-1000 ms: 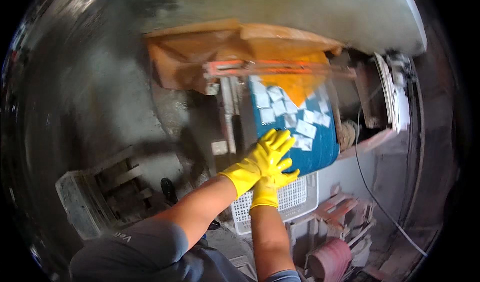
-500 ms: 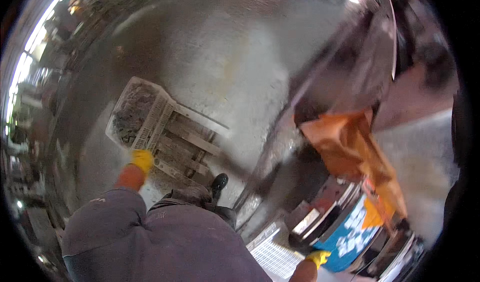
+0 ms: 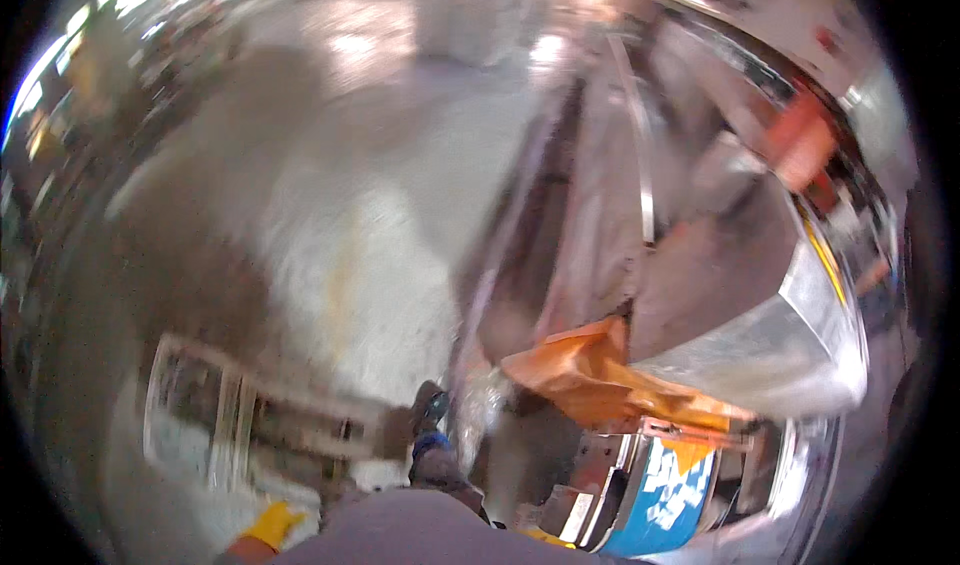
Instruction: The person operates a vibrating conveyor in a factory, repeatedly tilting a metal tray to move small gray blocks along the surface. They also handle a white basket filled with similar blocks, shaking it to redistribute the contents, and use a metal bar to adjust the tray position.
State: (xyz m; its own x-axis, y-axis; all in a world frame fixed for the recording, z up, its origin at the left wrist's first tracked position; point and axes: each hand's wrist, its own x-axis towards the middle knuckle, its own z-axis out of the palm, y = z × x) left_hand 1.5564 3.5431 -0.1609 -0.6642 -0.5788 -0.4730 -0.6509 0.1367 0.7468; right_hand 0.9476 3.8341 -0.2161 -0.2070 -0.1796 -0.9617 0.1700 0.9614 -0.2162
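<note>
My left hand [image 3: 272,527], in a yellow glove, hangs at the lower left with fingers loosely apart and nothing visible in it. It is nearest the near edge of a pale slatted frame [image 3: 290,395]. At that frame's left end sits a pale, open-sided crate [image 3: 152,405], blurred. A sliver of yellow at the bottom edge looks like my right hand [image 3: 548,538], also gloved; my body hides the rest, so its grip cannot be seen. Beside it stands a blue drum-shaped machine part [image 3: 640,510] with torn white patches.
An orange sheet-like chute [image 3: 570,365] lies above the blue part. Beyond it, a large metal trough [image 3: 760,305] and a long dark sloping panel [image 3: 590,205] fill the right side. My dark boot [image 3: 428,405] stands on the grey floor [image 3: 390,255]. Blurred clutter lines the far left.
The view has tilted up and swung, so the slatted frame and crate sit lower and further left. My left hand is lower and apart from the crate. The white basket by my right hand has left view.
</note>
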